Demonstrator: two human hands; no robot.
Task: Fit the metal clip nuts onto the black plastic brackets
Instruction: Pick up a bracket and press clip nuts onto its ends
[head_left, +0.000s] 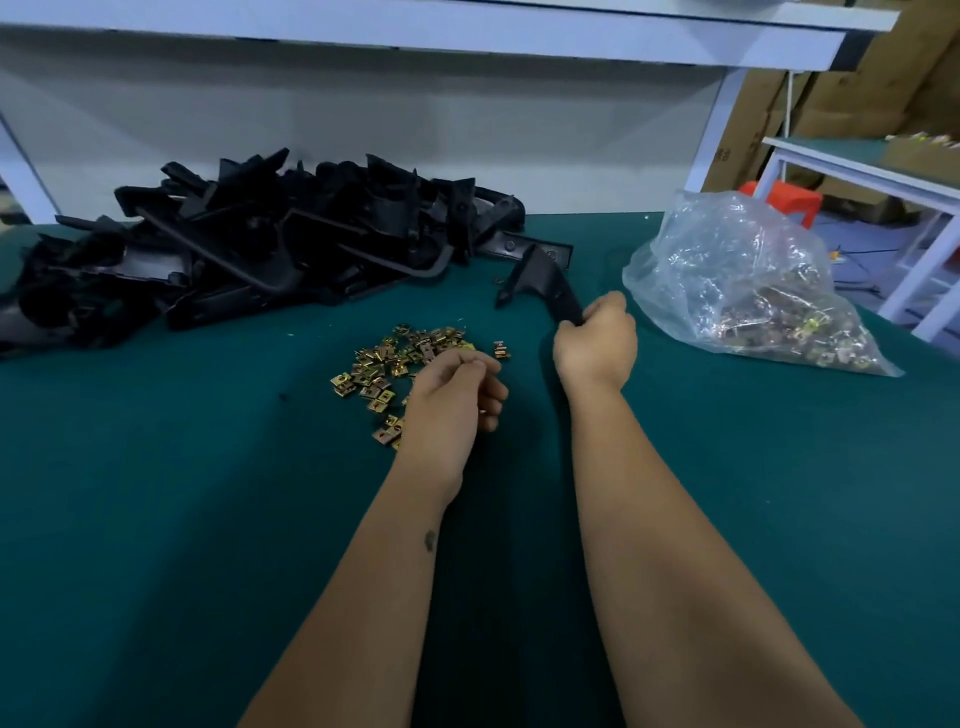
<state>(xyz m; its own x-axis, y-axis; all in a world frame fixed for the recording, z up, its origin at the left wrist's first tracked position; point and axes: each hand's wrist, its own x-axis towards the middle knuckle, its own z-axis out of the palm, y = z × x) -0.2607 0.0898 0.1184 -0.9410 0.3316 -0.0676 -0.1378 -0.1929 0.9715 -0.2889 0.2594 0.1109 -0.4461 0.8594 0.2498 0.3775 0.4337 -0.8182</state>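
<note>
On the green desk (156, 519), head view: the right hand (597, 345) grips the near end of one black bracket (543, 280), fingers curled round it. The bracket stands tilted, its far end pointing away from the person.

The left hand (454, 397) hovers over the near right edge of a loose scatter of brass-coloured clip nuts (395, 364). Its fingers are curled inward, thumb against the fingertips; whether it holds a nut cannot be told. One single clip nut (500, 349) lies apart, just right of the scatter, between the two hands.

A pile of black brackets (249, 249) lies at the far left of the desk, well apart from the hands. A clear plastic bag (737, 280) with more clip nuts inside sits at the far right of the desk, near the right hand.

A white shelf (415, 31) runs above the desk. Cardboard boxes (857, 98) stand beyond the desk at the right.
</note>
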